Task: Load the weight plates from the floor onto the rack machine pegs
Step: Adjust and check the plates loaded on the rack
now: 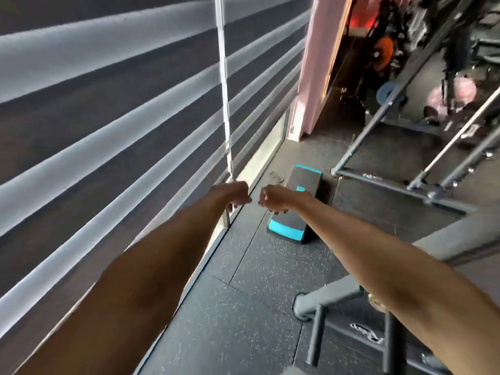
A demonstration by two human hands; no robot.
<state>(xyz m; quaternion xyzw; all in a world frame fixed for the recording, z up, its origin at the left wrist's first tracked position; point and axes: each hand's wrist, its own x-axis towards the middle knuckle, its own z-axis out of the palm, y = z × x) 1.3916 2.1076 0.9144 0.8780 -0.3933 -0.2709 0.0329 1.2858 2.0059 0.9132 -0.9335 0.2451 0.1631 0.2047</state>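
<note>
Both my arms reach forward over the dark rubber floor. My left hand (234,194) and my right hand (276,197) hang side by side with wrists bent down. Their fingers droop loosely and hold nothing. The grey rack machine frame (378,136) stands to the far right, well beyond my hands. A blue-grey weight plate (388,93) sits against that frame, and an orange plate (385,52) shows further back. Pink round plates (460,90) lie blurred at the far right. No plate is near either hand.
A black step platform with teal ends (295,204) lies on the floor just under my right hand. Striped blinds (108,117) fill the left side. A grey machine foot with bars (319,301) stands at the lower right. A pink pillar (316,77) rises behind.
</note>
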